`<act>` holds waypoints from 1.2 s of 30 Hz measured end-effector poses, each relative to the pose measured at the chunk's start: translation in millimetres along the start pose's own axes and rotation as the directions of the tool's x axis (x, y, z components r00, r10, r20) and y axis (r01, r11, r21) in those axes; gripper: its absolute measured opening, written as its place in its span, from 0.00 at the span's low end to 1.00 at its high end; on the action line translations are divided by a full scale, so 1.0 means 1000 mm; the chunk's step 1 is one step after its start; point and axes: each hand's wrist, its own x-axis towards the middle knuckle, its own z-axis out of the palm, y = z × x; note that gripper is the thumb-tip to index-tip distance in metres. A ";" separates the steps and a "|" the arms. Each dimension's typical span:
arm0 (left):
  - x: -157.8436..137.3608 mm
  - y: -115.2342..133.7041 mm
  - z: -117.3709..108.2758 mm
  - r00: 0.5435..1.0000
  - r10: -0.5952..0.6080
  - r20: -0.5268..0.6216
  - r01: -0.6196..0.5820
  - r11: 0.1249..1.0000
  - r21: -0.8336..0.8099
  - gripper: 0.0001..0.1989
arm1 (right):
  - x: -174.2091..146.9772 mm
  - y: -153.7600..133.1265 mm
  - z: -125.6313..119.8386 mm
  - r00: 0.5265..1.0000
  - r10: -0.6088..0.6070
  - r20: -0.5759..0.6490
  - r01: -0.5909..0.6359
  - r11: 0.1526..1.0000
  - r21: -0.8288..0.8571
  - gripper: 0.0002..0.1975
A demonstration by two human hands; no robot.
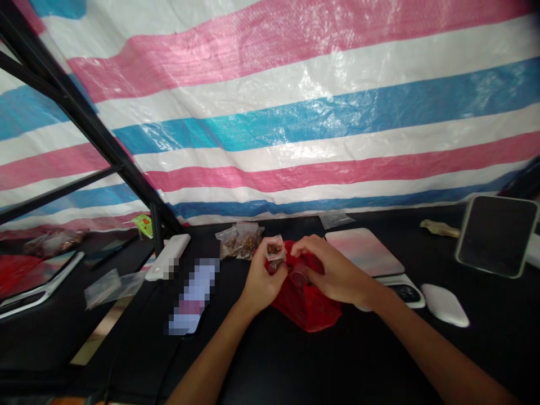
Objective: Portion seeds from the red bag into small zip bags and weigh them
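**Small packet pinched above a red bag, much of it screened by fingers**

The left hand (pixel 261 278) is closed around a small clear plastic packet of brown bits (pixel 274 250), held over a crumpled red plastic bag (pixel 310 309). The right hand (pixel 333 273) curls on a small clear cup (pixel 298 274); its fingers hide most of the cup. Two items left of the hands are blurred out. A filled clear packet (pixel 240 241) lies beyond. The black tabletop (pixel 337 360) backs onto a pink, blue and white striped tarpaulin (pixel 295 112).
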 end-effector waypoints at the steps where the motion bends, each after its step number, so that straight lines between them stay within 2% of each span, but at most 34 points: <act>1: 0.001 0.000 -0.001 1.000 0.000 -0.006 0.000 1.000 0.004 0.08 | 0.000 0.000 -0.001 0.998 -0.021 0.056 0.025 0.997 -0.073 0.15; 3: 0.001 0.001 -0.003 1.000 0.006 -0.015 -0.006 0.999 0.036 0.05 | -0.001 -0.001 -0.001 0.987 -0.050 0.152 0.077 0.982 -0.174 0.16; 5: 0.000 0.002 -0.005 0.999 0.029 -0.029 -0.025 0.994 0.107 0.03 | -0.001 -0.001 0.000 0.981 -0.058 0.184 0.099 0.970 -0.221 0.17; 9: -0.006 0.007 -0.006 0.993 0.093 -0.066 -0.065 0.935 0.349 0.06 | 0.000 0.005 -0.002 0.988 -0.061 0.139 0.100 0.952 -0.288 0.17; 13: -0.013 0.020 -0.001 0.992 0.125 -0.004 -0.107 0.863 0.493 0.08 | 0.000 0.016 -0.013 0.992 -0.082 0.095 0.112 0.920 -0.376 0.19; 17: -0.021 0.033 0.013 0.992 -0.012 0.124 -0.062 0.817 0.574 0.06 | -0.002 0.022 -0.018 0.989 -0.079 0.123 0.125 0.889 -0.441 0.23; 21: -0.025 0.037 0.025 0.939 -0.168 0.299 -0.082 0.735 0.673 0.07 | -0.002 0.022 -0.015 0.993 -0.080 0.091 0.114 0.867 -0.485 0.21; 24: -0.024 0.035 0.023 0.911 -0.215 0.351 -0.095 0.720 0.687 0.10 | -0.001 0.018 -0.011 0.991 -0.115 0.069 0.134 0.859 -0.494 0.21; 27: -0.017 0.028 0.013 0.909 -0.208 0.361 -0.135 0.673 0.727 0.10 | -0.001 0.018 -0.009 0.987 -0.120 0.109 0.158 0.859 -0.487 0.20; 29: -0.011 0.022 0.006 0.934 -0.168 0.316 -0.151 0.615 0.774 0.11 | -0.002 0.020 -0.009 0.991 -0.079 0.104 0.121 0.853 -0.507 0.17; 32: -0.005 0.017 0.001 0.995 -0.038 0.095 -0.058 0.563 0.825 0.08 | -0.004 0.023 -0.011 0.998 -0.007 0.062 0.040 0.828 -0.559 0.13; 34: -0.004 0.017 0.002 0.995 0.012 -0.097 0.071 0.586 0.807 0.05 | -0.004 0.023 -0.012 0.999 0.011 0.048 0.020 0.808 -0.589 0.13; 36: -0.007 0.018 0.007 0.970 -0.026 -0.240 0.204 0.617 0.760 0.07 | -0.004 0.022 -0.011 0.999 0.016 0.045 0.014 0.794 -0.608 0.14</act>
